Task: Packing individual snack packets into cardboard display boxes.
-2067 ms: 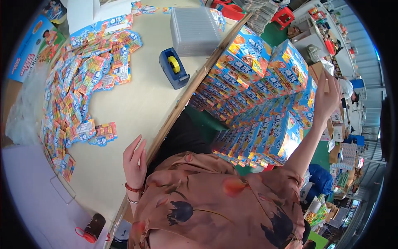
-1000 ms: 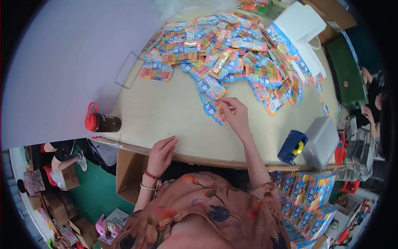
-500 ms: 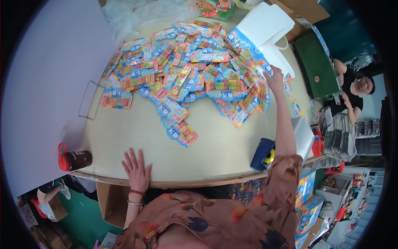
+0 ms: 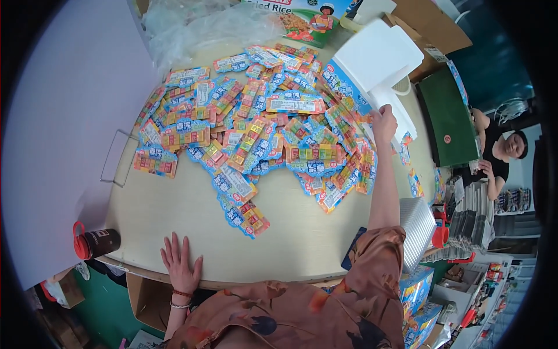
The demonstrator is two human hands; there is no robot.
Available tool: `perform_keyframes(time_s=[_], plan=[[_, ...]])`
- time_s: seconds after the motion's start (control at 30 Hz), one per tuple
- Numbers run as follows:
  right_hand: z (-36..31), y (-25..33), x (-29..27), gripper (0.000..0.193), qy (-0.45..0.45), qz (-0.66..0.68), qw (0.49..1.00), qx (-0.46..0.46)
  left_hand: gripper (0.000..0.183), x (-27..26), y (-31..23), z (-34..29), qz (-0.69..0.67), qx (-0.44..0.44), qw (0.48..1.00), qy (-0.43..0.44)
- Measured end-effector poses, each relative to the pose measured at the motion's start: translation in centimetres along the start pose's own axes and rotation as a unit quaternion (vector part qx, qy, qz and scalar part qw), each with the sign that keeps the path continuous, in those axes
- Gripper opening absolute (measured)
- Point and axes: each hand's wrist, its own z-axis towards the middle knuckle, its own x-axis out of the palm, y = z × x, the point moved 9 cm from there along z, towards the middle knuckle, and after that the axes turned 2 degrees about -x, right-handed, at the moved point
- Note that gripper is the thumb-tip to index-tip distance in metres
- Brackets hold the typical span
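Observation:
My left hand (image 4: 181, 269) lies flat near the table's front edge, fingers spread, holding nothing. With my right arm stretched far forward, my right hand (image 4: 383, 123) is closed at the near edge of a cardboard display box (image 4: 381, 53), white inside with a printed blue side. The box lies tilted at the back right, partly over the heap. Left of that hand spreads a wide heap of small candy packs (image 4: 250, 142), blue-edged cards with colourful blocks. Several packs trail from the heap toward me.
At the table's left edge are a dark bottle with a red cap (image 4: 100, 243) and a wire stand (image 4: 119, 157). Clear plastic bags (image 4: 203, 29) lie at the back. A ridged silver case (image 4: 417, 230) is beside my right arm. A co-worker (image 4: 497, 148) is beyond the green box (image 4: 447, 119).
My view has tilted, so the table things appear lower. My right hand stays at the box edge, its fingers now more closed. My left hand still rests on the table.

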Motion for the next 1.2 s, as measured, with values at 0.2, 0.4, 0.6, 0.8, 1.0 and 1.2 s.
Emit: perform_keyframes(time_s=[0.2, 0.4, 0.6, 0.8, 1.0, 1.2], plan=[[-6.1, 10.8, -13.2, 0.022, -0.08, 0.112, 0.986, -0.097, 0.071, -2.8, 0.0, 0.4, -0.236, 0.019, 0.959, -0.153], [-21.9, 24.7, -10.7, 0.018, 0.121, 0.326, 0.917, -0.195, 0.11, -2.6, -7.1, 9.0, -0.682, -0.078, 0.726, -0.037], [-35.1, 31.5, -7.6, 0.025, 0.284, 0.461, 0.825, -0.165, 0.068, -1.8, -4.1, 11.7, -0.699, -0.19, 0.69, 0.007], [-35.5, 30.8, -3.1, 0.016, 0.383, 0.466, 0.788, -0.122, 0.085, -3.2, -0.6, 9.3, -0.716, -0.132, 0.684, 0.046], [-35.5, 31.7, -2.6, 0.023, 0.382, 0.319, 0.847, -0.187, 0.073, -2.7, 2.0, 8.4, -0.678, -0.092, 0.72, 0.116], [-30.5, 27.6, 2.4, 0.032, 0.357, 0.186, 0.888, -0.222, 0.067, -6.0, 8.5, 5.9, -0.395, -0.078, 0.915, 0.042]])
